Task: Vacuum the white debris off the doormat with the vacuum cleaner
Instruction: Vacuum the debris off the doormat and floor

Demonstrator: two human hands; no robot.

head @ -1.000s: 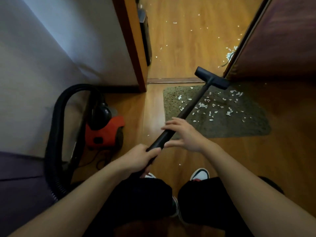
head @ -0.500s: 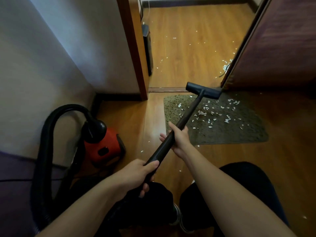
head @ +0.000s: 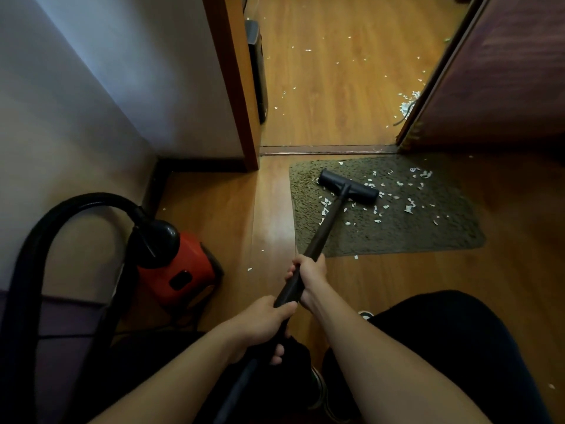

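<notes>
one black ribbed hose (head: pixel 36 246) arcs up on the far left and plugs into one red vacuum cleaner (head: pixel 180 270), which sits on the wooden floor (head: pixel 214 209) beside the pale wall. just right of it stands one wooden door frame (head: pixel 235 87), with one dark upright object (head: pixel 258 71) behind it, possibly a speaker or heater, too shadowed to tell. two bare hands hold one black wand (head: pixel 325 224). the left hand (head: pixel 263 325) grips the near end, fingers curled under the tube and thumb laid along its top. the right hand (head: pixel 310 275) grips farther up, its fingers wrapped round the tube and pressed together. the wand slopes away to one flat black nozzle (head: pixel 348 186), which rests on the left half of one olive-green doormat (head: pixel 412 237) lying just this side of the threshold strip. the white debris (head: pixel 409 208) is scattered over the mat, a few flakes beside the nozzle's near edge and most of them to its right, too many to count. a few more flakes lie on the floor off the mat's near left corner, others dot the floor beyond the threshold, and one small heap sits at the foot of one dark door (head: pixel 504 71) on the right. the toe of one shoe (head: pixel 365 315) shows beside the right forearm.
</notes>
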